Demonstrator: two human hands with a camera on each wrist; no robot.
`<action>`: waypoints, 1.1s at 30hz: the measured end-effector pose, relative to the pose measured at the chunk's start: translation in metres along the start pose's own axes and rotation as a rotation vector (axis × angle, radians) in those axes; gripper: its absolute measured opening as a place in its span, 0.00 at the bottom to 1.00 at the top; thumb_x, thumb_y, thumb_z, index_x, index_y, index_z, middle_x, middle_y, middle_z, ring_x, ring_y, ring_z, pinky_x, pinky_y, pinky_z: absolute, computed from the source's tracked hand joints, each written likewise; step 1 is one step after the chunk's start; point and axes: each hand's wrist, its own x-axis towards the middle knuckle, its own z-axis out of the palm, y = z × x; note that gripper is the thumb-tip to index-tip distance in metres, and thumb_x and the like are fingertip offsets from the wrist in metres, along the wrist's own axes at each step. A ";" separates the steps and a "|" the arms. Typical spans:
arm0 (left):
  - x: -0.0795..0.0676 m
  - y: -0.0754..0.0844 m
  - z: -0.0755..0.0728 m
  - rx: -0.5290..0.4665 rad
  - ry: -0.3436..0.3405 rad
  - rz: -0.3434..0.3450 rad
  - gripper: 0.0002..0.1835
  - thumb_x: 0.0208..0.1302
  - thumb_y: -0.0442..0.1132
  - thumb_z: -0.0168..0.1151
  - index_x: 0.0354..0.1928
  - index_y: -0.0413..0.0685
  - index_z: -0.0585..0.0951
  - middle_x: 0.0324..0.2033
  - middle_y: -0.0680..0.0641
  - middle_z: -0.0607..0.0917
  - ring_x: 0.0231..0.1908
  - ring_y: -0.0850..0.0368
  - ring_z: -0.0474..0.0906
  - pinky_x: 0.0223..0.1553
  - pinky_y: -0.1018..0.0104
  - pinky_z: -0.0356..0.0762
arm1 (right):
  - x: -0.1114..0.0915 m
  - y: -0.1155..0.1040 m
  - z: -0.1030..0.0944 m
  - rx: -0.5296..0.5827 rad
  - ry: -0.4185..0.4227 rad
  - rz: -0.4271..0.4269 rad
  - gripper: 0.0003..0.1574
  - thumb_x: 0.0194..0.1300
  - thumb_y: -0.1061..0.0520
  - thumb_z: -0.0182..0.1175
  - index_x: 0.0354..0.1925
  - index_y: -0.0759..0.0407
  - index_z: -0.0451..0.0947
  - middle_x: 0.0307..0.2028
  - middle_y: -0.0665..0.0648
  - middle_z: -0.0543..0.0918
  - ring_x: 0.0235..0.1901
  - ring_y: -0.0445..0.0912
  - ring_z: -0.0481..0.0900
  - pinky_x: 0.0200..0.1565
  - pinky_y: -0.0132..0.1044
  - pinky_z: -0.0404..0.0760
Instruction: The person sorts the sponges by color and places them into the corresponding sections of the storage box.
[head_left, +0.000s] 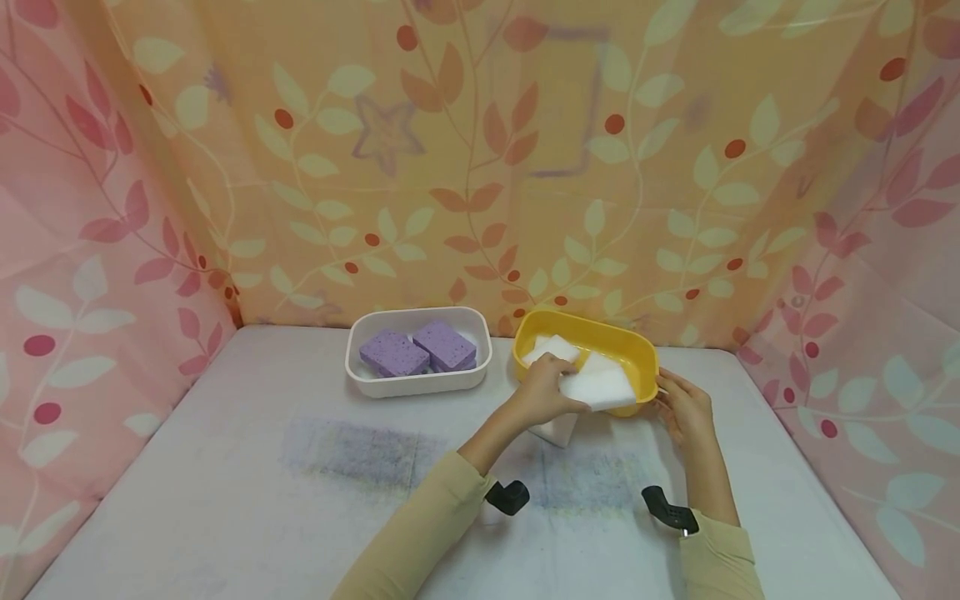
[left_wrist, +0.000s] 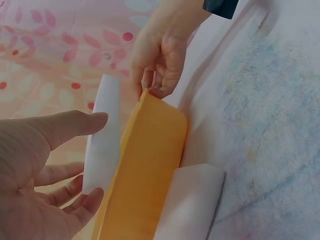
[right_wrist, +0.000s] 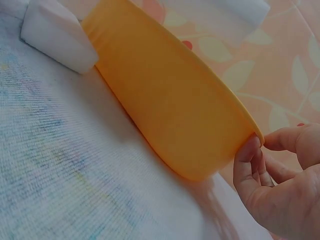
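My left hand (head_left: pixel 546 392) grips a white sponge (head_left: pixel 600 383) over the front rim of the yellow tub (head_left: pixel 585 325). In the left wrist view the thumb lies on one side of that sponge (left_wrist: pixel 104 135) and the fingers on the other. My right hand (head_left: pixel 686 407) pinches the tub's right end at the rim, plain in the right wrist view beside the yellow wall (right_wrist: pixel 175 100). Another white sponge (head_left: pixel 551 346) lies inside the tub at the left. A further white sponge (head_left: pixel 557 431) rests on the table against the tub's front, partly hidden by my left hand.
A white tub (head_left: pixel 416 386) with purple sponges (head_left: pixel 393 353) stands to the left of the yellow one. Bluish stains mark the white table cover (head_left: pixel 225 500). Patterned curtains (head_left: pixel 465 167) close off the back and both sides.
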 end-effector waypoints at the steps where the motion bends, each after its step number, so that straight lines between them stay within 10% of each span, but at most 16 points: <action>1: 0.001 0.000 0.000 0.007 0.003 -0.003 0.33 0.56 0.42 0.83 0.62 0.35 0.83 0.55 0.39 0.80 0.56 0.48 0.75 0.60 0.64 0.75 | 0.000 0.000 0.000 -0.002 -0.001 0.001 0.35 0.80 0.55 0.58 0.78 0.65 0.64 0.50 0.48 0.77 0.42 0.38 0.79 0.42 0.21 0.83; 33: 0.048 0.009 0.014 0.101 0.081 -0.135 0.33 0.61 0.47 0.80 0.63 0.35 0.83 0.58 0.40 0.82 0.60 0.47 0.72 0.61 0.62 0.75 | -0.003 -0.002 -0.003 0.027 -0.008 0.042 0.35 0.81 0.54 0.58 0.79 0.63 0.63 0.45 0.43 0.79 0.40 0.36 0.78 0.39 0.21 0.81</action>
